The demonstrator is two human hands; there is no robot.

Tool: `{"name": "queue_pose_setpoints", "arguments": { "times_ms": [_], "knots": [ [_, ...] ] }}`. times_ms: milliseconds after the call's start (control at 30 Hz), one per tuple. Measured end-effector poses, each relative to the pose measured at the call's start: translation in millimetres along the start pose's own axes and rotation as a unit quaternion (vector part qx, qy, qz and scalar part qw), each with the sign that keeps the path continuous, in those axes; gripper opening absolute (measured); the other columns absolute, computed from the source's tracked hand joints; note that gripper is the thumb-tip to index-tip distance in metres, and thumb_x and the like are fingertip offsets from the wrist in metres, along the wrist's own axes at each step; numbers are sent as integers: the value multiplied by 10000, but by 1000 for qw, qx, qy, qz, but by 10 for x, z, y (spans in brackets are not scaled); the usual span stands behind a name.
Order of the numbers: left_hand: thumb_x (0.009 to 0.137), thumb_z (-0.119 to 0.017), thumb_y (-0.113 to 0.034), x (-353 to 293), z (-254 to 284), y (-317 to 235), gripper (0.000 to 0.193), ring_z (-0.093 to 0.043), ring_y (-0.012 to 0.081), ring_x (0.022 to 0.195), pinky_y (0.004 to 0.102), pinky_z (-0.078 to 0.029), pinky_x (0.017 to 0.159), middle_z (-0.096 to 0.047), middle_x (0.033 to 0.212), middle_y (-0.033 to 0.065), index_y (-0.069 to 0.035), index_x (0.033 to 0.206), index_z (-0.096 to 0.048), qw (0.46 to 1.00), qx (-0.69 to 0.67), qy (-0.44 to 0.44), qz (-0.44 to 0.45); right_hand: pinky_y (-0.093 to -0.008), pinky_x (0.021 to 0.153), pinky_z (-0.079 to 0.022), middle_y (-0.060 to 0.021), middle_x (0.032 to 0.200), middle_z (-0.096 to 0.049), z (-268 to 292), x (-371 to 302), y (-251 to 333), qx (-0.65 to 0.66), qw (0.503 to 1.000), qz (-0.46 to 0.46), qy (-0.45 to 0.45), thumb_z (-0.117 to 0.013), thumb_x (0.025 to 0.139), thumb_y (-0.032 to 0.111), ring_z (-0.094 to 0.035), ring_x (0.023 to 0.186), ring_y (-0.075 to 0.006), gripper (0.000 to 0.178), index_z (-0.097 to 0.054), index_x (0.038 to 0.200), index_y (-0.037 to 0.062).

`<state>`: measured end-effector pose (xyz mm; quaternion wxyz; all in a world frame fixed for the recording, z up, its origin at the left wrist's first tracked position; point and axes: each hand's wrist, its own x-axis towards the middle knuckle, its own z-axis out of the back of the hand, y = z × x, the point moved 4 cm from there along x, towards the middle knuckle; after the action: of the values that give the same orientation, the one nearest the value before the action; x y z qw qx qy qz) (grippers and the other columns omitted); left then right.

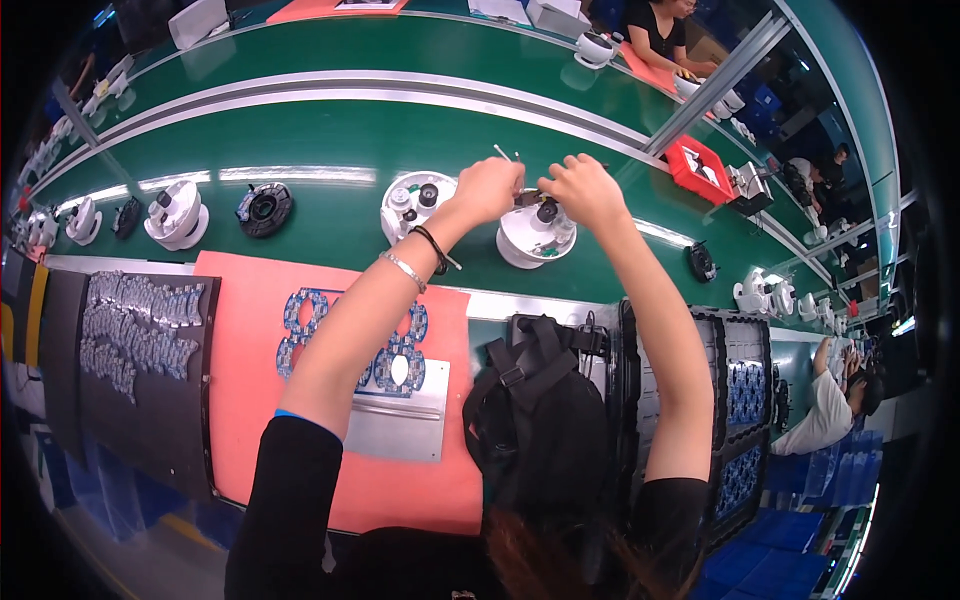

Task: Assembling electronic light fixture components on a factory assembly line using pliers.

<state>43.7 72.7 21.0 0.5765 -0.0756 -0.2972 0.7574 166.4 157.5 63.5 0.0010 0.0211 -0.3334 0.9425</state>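
Both arms reach over the green conveyor to a white round device housing (535,245) with its inside exposed and a black lens-like part in it. My left hand (488,190) is closed in a pinch at its upper left edge. My right hand (588,190) is curled with fingers pinched at its upper right. Between the fingertips is a small dark and brownish part (527,198), too small to name. A thin white stick or wire end shows above my left hand. A second white housing (408,200), also uncovered, stands just left of my left wrist.
A pink mat (250,400) holds blue circuit boards (402,372) and a metal plate (400,440). Beside it lie a black strapped bag (540,420) and black trays (705,350). More housings (177,215) line the belt. A red bin (715,185) stands back right; other people work nearby.
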Motion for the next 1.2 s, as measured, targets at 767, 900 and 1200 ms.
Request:
{"name": "queue_pose_setpoints", "arguments": {
  "times_ms": [767, 900, 1200],
  "knots": [
    [717, -707, -69, -613, 77, -131, 157, -673, 415, 816, 477, -550, 760, -665, 828, 277, 58, 806, -694, 988, 130, 41, -76, -394, 780, -504, -38, 887, -656, 386, -631, 85, 102, 980, -164, -52, -631, 795, 116, -656, 911, -224, 242, -719, 1002, 205],
    [726, -659, -17, -516, -72, -196, 89, -675, 419, 809, 473, -561, 732, -662, 810, 268, 57, 776, -670, 985, 158, -15, -73, -388, 765, -499, -39, 894, -668, 360, -845, 98, 120, 976, -175, -45, -657, 759, 98, -656, 898, -227, 249, -728, 976, 196],
    [767, -599, -13, -351, -314, -261, 81, -678, 413, 801, 463, -564, 720, -658, 810, 275, 48, 769, -652, 983, 145, -58, -96, -386, 753, -502, -52, 896, -696, 387, -1162, 138, 142, 968, -195, -71, -659, 747, 86, -665, 888, -237, 248, -732, 962, 185]
  ]
}}
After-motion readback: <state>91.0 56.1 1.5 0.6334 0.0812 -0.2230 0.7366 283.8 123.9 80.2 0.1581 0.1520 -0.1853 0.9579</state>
